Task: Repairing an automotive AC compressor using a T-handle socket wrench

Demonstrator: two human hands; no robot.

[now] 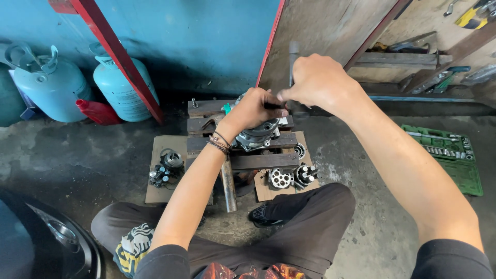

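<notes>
My left hand (254, 109) is closed around a dark punch-like tool held against a grey metal compressor housing (257, 137). The housing rests on a small stand of rusty steel bars (258, 161). My right hand (316, 79) is raised just above and to the right, gripping the handle of a hammer (293, 51) whose shaft points up. A steel pipe (228, 185) sticks out from under the stand toward me. My legs are folded on the floor below.
Loose compressor parts lie on cardboard: a piston cluster (166, 168) at left, a drilled plate and cylinder piece (292, 176) at right. Two pale blue gas cylinders (123, 88) and a red bottle (98, 112) stand at back left. A green socket set tray (449, 155) lies at right.
</notes>
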